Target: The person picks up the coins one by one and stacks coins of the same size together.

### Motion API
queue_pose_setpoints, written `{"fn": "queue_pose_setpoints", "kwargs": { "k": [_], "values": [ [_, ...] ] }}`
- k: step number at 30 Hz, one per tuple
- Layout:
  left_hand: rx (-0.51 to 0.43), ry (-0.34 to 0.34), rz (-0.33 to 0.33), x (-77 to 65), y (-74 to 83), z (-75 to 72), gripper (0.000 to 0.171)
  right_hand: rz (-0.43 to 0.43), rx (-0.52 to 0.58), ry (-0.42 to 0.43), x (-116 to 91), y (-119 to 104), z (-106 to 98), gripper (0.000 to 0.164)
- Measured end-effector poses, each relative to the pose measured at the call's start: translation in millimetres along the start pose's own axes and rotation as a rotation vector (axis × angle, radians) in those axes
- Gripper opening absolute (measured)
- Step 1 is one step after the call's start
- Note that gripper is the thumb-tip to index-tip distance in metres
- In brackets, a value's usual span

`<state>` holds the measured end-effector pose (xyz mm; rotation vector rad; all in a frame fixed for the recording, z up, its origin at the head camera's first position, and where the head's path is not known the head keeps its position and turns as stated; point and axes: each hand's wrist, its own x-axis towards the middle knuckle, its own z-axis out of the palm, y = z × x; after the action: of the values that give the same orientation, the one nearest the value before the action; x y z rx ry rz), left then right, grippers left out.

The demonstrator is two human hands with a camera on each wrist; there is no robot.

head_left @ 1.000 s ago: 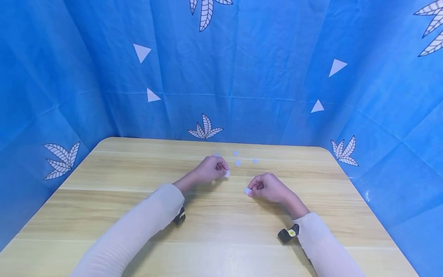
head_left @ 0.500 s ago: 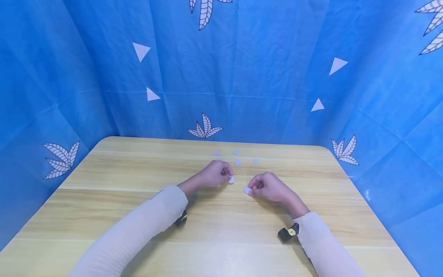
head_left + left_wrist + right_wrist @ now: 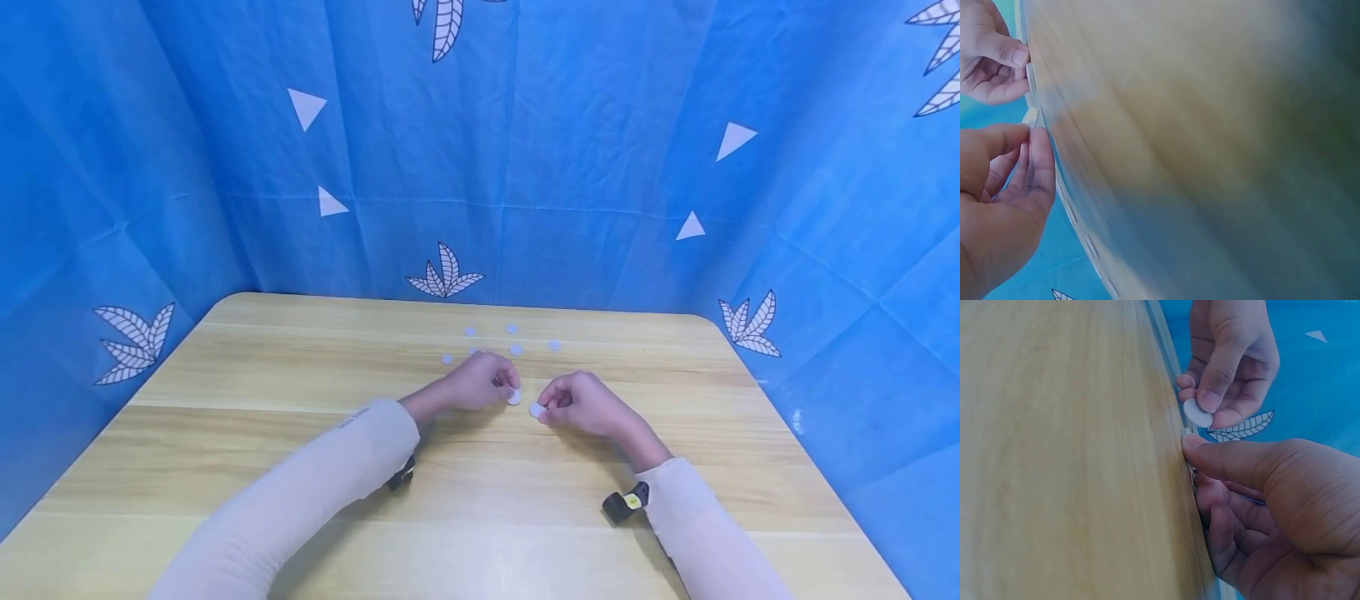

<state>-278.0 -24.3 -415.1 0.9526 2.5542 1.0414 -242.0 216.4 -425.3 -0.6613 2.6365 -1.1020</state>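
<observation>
Between thumb and fingertips, my left hand [image 3: 480, 382] pinches a small flat white disc [image 3: 514, 397], tilted just above the table. Its round face shows well in the right wrist view, where the white disc [image 3: 1197, 414] sits at the thumb tip. My right hand [image 3: 588, 406] holds a second white disc [image 3: 536, 410] by its right side, low at the tabletop. The two discs are close together with a small gap. In the right wrist view, the right thumb [image 3: 1229, 459] and fingers hide most of the second disc.
Several more white discs lie flat behind the hands, among them a far disc [image 3: 512, 329], a right disc [image 3: 555, 345] and a left disc [image 3: 447, 359]. The wooden table [image 3: 247, 367] is bordered by a blue patterned curtain [image 3: 585, 167]. Each wrist carries a black camera [image 3: 618, 508].
My left hand has moved right and slightly toward me with its disc, closing on the right hand's disc. Discs it had covered now show behind it. The right hand has stayed in place.
</observation>
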Motion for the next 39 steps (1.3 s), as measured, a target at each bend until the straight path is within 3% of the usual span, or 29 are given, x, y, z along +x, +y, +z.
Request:
{"fn": "queue_pose_setpoints", "kwargs": {
  "k": [11, 18, 24, 31, 39],
  "values": [
    [-0.054, -0.026, -0.020, 3.5, 7.2, 8.0, 0.009, -0.005, 0.007, -0.006, 1, 1, 0, 0.011],
    [-0.234, -0.069, -0.123, 4.3, 12.3, 13.6, 0.009, -0.008, 0.024, -0.019, 1, 2, -1, 0.011],
    [-0.349, -0.062, -0.209, 8.4, 11.9, 19.5, 0.012, -0.006, 0.045, -0.021, 1, 0, -2, 0.011],
    [-0.361, -0.033, -0.290, 12.4, 16.7, 23.0, 0.008, -0.001, 0.046, -0.023, 0, -1, -2, 0.011],
    [-0.328, -0.006, -0.318, 12.9, 24.8, 24.7, 0.006, -0.010, 0.014, -0.014, 1, -1, -1, 0.011]
  ]
}}
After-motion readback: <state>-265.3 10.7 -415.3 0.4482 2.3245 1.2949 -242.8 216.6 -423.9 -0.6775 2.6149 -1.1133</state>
